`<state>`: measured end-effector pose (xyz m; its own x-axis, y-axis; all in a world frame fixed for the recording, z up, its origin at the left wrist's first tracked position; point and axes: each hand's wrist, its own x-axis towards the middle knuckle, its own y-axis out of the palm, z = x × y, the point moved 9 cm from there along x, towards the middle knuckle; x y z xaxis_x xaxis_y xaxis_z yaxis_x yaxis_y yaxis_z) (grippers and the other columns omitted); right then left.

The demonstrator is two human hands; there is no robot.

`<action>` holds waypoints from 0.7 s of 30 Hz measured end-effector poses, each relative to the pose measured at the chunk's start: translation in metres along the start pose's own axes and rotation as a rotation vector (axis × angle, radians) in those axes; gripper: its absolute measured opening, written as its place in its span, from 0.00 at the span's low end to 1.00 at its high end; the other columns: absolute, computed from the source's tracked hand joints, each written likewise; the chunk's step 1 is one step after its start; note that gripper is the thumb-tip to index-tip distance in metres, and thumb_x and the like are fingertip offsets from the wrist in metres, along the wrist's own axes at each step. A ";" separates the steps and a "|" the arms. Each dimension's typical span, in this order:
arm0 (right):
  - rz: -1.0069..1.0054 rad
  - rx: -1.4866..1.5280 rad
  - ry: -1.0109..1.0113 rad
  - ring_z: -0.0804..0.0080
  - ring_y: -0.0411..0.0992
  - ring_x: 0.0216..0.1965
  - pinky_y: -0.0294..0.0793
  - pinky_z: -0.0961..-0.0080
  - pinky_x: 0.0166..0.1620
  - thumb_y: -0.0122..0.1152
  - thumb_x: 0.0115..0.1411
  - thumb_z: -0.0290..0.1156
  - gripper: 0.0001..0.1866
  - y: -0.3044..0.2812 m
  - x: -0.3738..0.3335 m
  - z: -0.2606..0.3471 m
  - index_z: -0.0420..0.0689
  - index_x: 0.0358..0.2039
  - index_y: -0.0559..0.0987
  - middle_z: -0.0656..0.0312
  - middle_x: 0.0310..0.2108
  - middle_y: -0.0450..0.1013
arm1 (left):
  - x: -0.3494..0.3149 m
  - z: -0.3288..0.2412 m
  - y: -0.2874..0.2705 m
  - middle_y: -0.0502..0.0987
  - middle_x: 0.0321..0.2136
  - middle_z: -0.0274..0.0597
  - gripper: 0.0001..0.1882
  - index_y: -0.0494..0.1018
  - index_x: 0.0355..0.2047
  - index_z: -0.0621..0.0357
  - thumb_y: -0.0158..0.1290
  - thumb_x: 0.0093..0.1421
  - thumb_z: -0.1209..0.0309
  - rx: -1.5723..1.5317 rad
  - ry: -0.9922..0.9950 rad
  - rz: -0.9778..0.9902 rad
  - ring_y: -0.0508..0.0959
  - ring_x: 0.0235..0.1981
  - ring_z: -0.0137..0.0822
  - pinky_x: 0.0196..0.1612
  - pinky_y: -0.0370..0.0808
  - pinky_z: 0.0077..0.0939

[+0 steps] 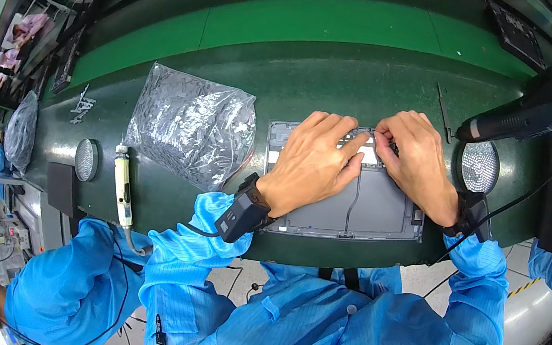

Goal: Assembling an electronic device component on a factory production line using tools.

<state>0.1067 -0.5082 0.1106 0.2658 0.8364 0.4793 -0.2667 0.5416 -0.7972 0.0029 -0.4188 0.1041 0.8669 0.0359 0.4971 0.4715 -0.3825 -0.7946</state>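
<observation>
A flat grey laptop housing panel point(388, 207) lies on the green bench in front of me, with a dark cable point(353, 204) running down its middle. My left hand point(314, 164) rests over the panel's upper left part, its fingers stretched out toward the far edge and holding nothing visible. At the far edge, to the right of it, my right hand point(417, 157) has thumb and fingertips pinched together. Whatever sits between those fingertips is too small to make out. A white strip point(369, 155) on the panel shows between my hands.
Left of the panel lies a clear plastic bag point(191, 128) of small dark parts. Farther left are an electric screwdriver point(121, 186) and a round metal dish point(86, 160). A second round dish point(479, 166), tweezers point(444, 113) and a black handheld device point(522, 116) lie right. A co-worker's blue sleeve point(75, 285) is close by.
</observation>
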 end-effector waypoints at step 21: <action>-0.009 -0.010 -0.138 0.55 0.74 0.37 0.74 0.59 0.44 0.71 0.56 0.18 0.10 -0.007 -0.008 0.008 0.37 0.39 0.83 0.56 0.34 0.75 | 0.004 -0.003 0.011 0.78 0.42 0.47 0.17 0.83 0.47 0.63 0.63 0.61 0.67 0.102 0.075 0.077 0.79 0.43 0.46 0.51 0.75 0.42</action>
<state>0.0992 -0.5180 0.1155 0.1379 0.8354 0.5320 -0.2551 0.5490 -0.7960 0.0110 -0.4252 0.0984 0.8884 -0.0602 0.4552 0.4216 -0.2856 -0.8606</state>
